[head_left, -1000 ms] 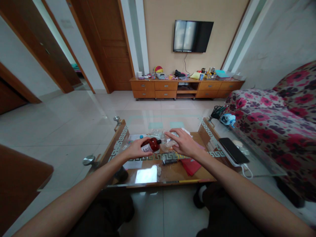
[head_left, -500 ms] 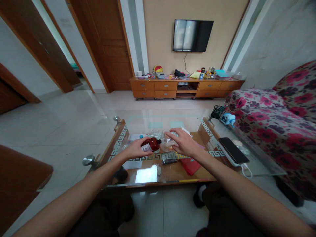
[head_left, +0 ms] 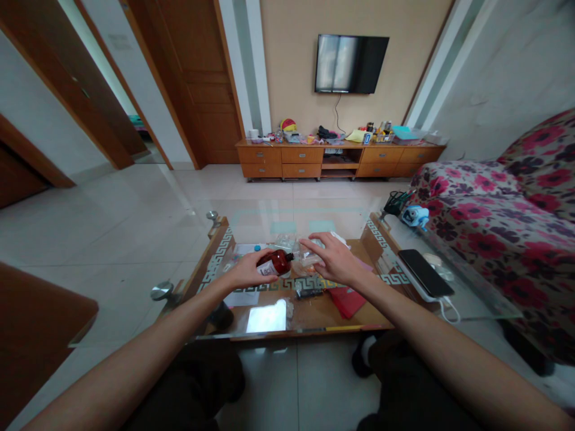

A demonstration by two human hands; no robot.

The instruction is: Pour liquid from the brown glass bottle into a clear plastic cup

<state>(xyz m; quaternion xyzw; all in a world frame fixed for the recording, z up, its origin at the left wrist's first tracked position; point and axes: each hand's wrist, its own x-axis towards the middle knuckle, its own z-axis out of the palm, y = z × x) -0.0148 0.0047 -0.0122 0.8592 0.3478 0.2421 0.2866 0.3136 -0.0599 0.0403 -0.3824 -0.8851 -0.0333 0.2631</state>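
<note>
My left hand is wrapped around a reddish-brown bottle with a white label and a black neck or top. The bottle lies tilted nearly on its side, its black end pointing right. My right hand has its fingers and thumb curved around a clear, see-through container, just right of the bottle's end. The container's outline blends with the glass, so its exact kind is hard to make out. Both hands are above the glass-topped table. A small blue cap is left of the bottle.
A black phone with a white cable lies at the table's right. Behind it are a blue-and-white object and a dark pen holder. Under the glass a red packet shows. A flowered sofa stands to the right.
</note>
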